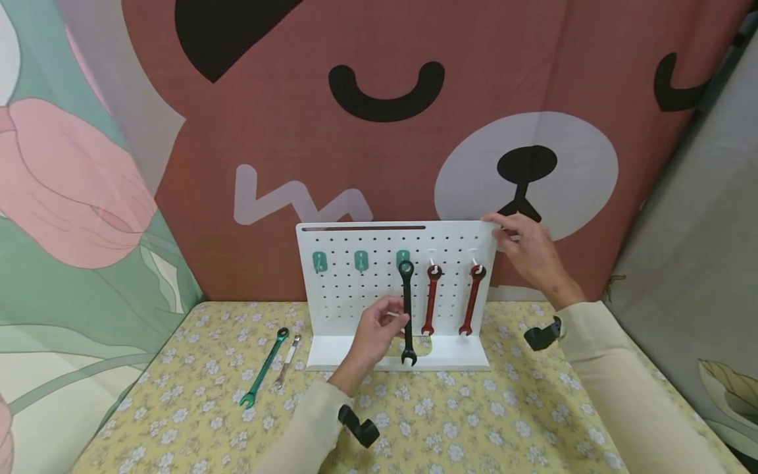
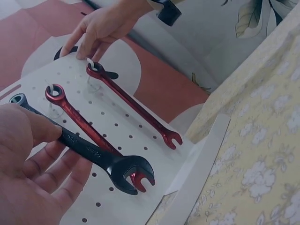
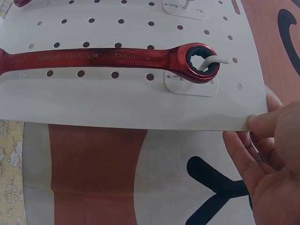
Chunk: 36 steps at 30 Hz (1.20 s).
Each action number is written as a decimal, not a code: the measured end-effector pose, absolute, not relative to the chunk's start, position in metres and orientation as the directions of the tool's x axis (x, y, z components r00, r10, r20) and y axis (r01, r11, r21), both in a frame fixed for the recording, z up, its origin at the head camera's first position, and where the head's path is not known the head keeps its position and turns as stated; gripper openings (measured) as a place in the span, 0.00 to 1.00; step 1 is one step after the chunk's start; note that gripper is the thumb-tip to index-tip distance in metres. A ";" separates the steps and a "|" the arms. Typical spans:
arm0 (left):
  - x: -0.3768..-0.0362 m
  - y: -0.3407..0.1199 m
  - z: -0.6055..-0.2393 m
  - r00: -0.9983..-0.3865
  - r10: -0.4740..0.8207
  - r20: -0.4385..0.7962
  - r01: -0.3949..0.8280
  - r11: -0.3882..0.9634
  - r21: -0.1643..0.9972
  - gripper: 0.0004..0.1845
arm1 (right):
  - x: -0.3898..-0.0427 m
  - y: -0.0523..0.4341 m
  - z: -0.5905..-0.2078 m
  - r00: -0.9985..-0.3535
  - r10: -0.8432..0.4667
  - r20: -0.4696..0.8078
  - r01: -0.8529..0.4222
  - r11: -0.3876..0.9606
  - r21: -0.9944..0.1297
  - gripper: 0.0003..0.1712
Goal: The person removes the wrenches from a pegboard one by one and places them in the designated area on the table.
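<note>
Behind the yellow flowered tablecloth (image 1: 474,421) hangs a big brown cartoon bear backdrop (image 1: 414,131), and a white pegboard (image 1: 355,289) stands upright at the table's centre. From the head camera, the left hand (image 1: 376,332) pinches the shaft of a black wrench (image 1: 407,309) whose ring end sits at a green hook (image 1: 403,258) at twelve o'clock from the hand. Just to the wrench's three o'clock hang two red wrenches (image 1: 431,299) on white hooks. The right hand (image 1: 530,250) grips the board's upper corner at about two o'clock. At nine o'clock from the board, a green wrench (image 1: 264,366) and a small silver wrench (image 1: 287,362) lie flat on the cloth, side by side.

From the left wrist, thumb and curled fingers (image 2: 61,173) clamp the black wrench (image 2: 93,154), its open jaw pointing toward four o'clock and overlapping one red wrench (image 2: 75,119).

From the right wrist, the right hand (image 3: 267,159) pinches the pegboard's edge (image 3: 140,108) at four o'clock, near a red wrench (image 3: 117,58) hung by its ring on a white hook (image 3: 213,61).
</note>
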<state>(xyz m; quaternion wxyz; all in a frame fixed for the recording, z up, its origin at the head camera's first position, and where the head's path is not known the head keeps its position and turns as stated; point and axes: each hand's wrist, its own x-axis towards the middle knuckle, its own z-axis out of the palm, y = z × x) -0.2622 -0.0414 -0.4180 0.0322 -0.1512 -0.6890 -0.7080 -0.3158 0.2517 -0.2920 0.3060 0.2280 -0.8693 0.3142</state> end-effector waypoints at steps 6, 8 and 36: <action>-0.257 -0.043 -0.414 -0.949 0.171 0.264 0.257 -0.061 0.964 0.12 | -0.315 0.252 -0.293 -0.715 -0.203 0.669 -0.585 0.699 -0.413 0.20; -0.254 -0.045 -0.412 -0.948 0.177 0.264 0.259 -0.051 0.964 0.12 | -0.315 0.252 -0.293 -0.713 -0.202 0.671 -0.585 0.700 -0.410 0.20; -0.195 -0.160 -0.400 -0.982 0.098 0.160 0.173 0.135 0.976 0.09 | -0.317 0.253 -0.292 -0.703 -0.218 0.676 -0.595 0.701 -0.393 0.20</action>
